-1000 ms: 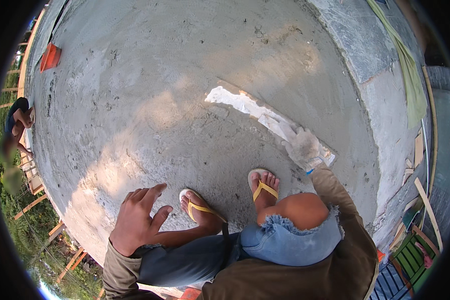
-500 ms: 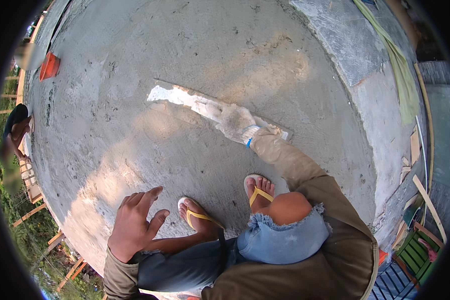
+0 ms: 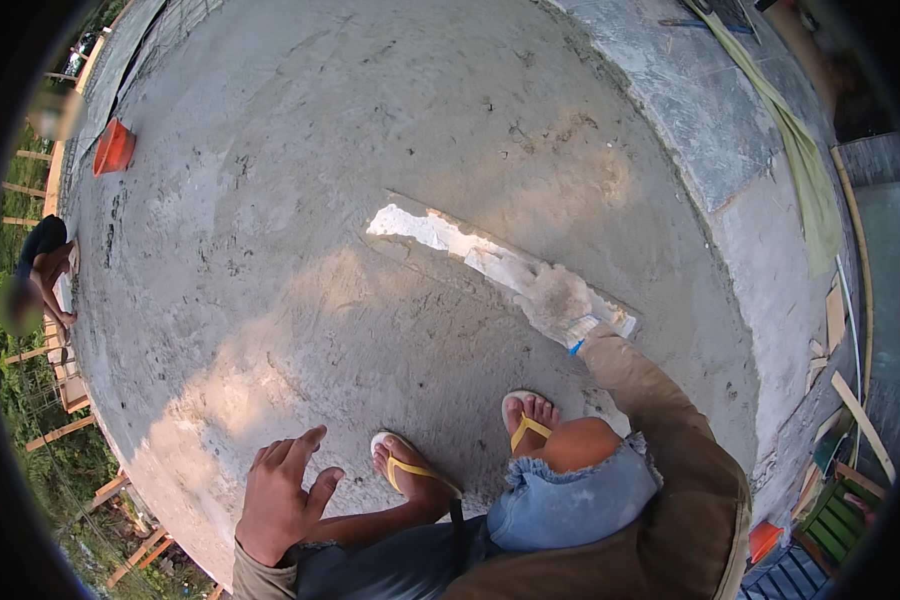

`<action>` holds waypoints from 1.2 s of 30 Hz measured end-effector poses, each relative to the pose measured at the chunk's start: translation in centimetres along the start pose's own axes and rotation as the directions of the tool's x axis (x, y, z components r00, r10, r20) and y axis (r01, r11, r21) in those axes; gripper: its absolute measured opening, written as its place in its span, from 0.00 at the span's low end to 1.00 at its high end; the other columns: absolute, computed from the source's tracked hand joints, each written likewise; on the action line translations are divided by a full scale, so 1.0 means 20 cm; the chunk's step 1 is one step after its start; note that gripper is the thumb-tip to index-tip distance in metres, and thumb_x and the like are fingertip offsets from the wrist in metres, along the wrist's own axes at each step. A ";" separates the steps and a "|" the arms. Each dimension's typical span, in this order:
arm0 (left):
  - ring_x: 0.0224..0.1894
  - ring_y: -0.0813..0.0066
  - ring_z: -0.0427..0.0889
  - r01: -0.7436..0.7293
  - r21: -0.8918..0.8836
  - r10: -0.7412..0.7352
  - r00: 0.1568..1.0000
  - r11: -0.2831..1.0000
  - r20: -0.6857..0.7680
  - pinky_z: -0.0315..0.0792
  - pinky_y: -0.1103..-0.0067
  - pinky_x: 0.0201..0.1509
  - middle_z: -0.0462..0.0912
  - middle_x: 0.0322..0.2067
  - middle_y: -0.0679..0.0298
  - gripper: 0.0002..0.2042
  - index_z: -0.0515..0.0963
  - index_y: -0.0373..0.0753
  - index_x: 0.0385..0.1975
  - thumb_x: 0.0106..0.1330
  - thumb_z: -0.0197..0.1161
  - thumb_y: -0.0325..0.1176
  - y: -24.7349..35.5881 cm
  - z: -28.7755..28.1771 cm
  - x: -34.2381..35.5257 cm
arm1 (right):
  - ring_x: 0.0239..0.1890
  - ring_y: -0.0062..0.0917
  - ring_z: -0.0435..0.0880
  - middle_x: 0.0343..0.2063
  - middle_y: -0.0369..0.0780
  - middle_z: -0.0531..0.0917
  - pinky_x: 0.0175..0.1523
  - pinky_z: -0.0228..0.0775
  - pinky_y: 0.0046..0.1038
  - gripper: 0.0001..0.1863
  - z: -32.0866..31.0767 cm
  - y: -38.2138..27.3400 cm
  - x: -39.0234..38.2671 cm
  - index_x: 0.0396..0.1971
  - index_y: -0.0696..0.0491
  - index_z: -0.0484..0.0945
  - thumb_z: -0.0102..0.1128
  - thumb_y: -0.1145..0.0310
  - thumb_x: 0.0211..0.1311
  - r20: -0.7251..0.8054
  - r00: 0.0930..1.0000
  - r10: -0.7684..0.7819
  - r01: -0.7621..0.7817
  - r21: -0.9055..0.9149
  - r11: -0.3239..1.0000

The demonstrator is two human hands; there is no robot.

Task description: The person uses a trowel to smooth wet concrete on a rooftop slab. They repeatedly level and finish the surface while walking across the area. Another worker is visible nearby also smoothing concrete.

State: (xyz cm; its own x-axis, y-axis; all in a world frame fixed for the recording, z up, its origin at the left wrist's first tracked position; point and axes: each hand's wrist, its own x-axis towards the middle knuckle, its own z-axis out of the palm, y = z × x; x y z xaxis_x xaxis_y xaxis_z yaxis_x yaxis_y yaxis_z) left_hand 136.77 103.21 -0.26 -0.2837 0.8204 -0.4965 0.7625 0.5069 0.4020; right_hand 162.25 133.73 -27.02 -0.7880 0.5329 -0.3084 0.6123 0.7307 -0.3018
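Observation:
My right hand (image 3: 555, 300), in a dirty white work glove with a blue edge at the cuff, is closed on the right part of a long, narrow concrete float (image 3: 420, 226). The float lies slantwise on grey wet-looking concrete (image 3: 270, 190), its far end pointing up and left, with pale mortar smeared over its top. The grip itself is hidden under the glove. My left hand (image 3: 286, 492) is bare and empty, fingers apart, held near my left knee above the concrete.
My sandalled feet (image 3: 407, 468) stand on the concrete close below the float. An orange bucket (image 3: 115, 147) sits at the far left. Near the left edge another person (image 3: 45, 262) bends over. Green cloth (image 3: 795, 150), a hose and wood scraps (image 3: 860, 425) line the right side.
My right hand has drawn the float to the right and nearer to me across the concrete. My left hand keeps its open pose, and the view has shifted slightly.

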 end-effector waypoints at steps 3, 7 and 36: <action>0.48 0.48 0.87 0.062 -0.040 -0.062 0.998 0.997 -0.010 0.77 0.61 0.55 0.87 0.42 0.48 0.25 0.78 0.33 0.59 0.65 0.72 0.40 -0.05 -0.02 -0.04 | 0.46 0.51 0.86 0.45 0.54 0.84 0.50 0.80 0.50 0.37 -0.06 0.19 0.10 0.74 0.39 0.65 0.65 0.56 0.66 -0.118 0.982 0.150 -0.153 -0.019 0.988; 0.46 0.48 0.86 0.108 -0.094 -0.111 0.993 0.990 -0.030 0.76 0.60 0.54 0.87 0.40 0.49 0.25 0.78 0.34 0.59 0.67 0.71 0.42 -0.10 -0.02 -0.13 | 0.46 0.52 0.87 0.44 0.53 0.85 0.51 0.80 0.52 0.39 -0.18 0.26 0.44 0.75 0.40 0.61 0.66 0.57 0.66 -0.222 0.952 0.213 -0.220 -0.008 0.975; 0.47 0.63 0.88 0.656 0.243 -0.571 0.748 0.714 -0.339 0.82 0.67 0.52 0.87 0.45 0.53 0.21 0.75 0.42 0.66 0.78 0.62 0.44 -0.87 -0.14 -1.07 | 0.46 0.44 0.87 0.44 0.49 0.85 0.48 0.82 0.45 0.38 0.18 -0.48 0.29 0.74 0.40 0.66 0.67 0.58 0.64 0.410 0.456 -0.790 0.887 -0.138 0.440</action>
State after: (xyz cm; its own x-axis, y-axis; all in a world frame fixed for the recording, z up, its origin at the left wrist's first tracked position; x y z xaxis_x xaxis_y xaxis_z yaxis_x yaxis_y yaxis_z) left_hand 127.94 77.68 5.57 -0.8447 0.4134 -0.3400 0.5000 0.8362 -0.2255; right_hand 152.15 128.24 -29.19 -0.8162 -0.5095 -0.2723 -0.4386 0.8533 -0.2819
